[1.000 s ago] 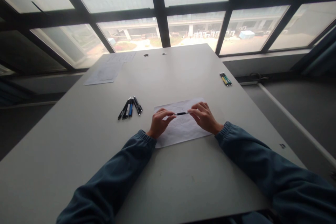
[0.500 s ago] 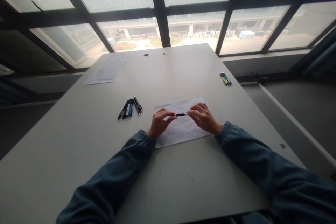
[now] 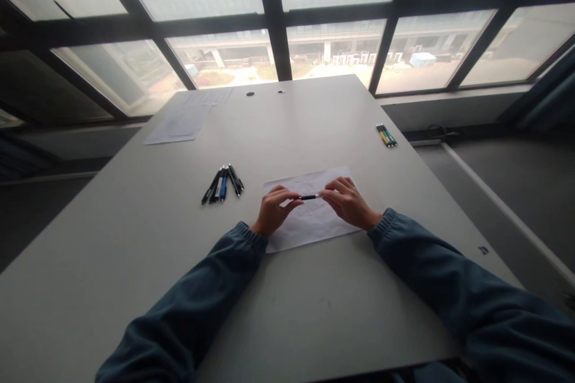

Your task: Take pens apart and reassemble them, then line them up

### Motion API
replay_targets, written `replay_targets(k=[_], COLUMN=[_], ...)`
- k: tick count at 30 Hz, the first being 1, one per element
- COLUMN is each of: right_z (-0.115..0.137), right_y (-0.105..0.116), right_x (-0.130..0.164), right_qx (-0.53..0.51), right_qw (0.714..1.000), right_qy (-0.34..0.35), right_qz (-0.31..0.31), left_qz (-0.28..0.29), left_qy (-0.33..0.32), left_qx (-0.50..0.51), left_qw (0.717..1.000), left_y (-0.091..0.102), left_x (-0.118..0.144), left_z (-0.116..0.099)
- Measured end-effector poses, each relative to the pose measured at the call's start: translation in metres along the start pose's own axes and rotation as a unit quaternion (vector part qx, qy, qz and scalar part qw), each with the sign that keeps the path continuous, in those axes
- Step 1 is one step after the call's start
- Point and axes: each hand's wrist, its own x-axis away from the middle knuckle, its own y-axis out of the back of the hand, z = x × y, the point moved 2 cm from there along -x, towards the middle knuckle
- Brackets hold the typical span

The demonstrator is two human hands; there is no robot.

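Observation:
A black pen lies level between my two hands, just above a white sheet of paper with faint drawing on it. My left hand pinches the pen's left end with its fingertips. My right hand pinches the right end, where a pale tip shows. Both hands rest low over the sheet, near the middle of the grey table. Dark blue sleeves cover both arms.
Several black and blue pens lie in a loose bunch left of the sheet. A few more pens sit by the table's right edge. Another printed sheet lies at the far left corner. Large windows stand beyond the table.
Both hands and the pen have sunk slightly toward the sheet. Nothing else has moved.

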Motion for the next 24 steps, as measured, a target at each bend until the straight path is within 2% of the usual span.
replay_targets(k=[11, 20, 24], right_z=[0.0002, -0.0009, -0.0016], right_y=[-0.0029, -0.0043, -0.0056], right_x=[0.0013, 0.0019, 0.0030], right_qx=[-0.018, -0.083, -0.059], right_qw=[0.999, 0.996, 0.998], right_qy=[0.005, -0.018, -0.010], right_qz=[0.036, 0.018, 0.024], left_qz=[-0.001, 0.015, 0.012], left_qy=[-0.013, -0.022, -0.030], left_qx=[0.005, 0.017, 0.017], left_qw=[1.000, 0.999, 0.999], left_y=[0.0005, -0.0005, -0.0005], left_x=[-0.0001, 0.0002, 0.0005], left_z=[-0.0008, -0.0015, -0.0019])
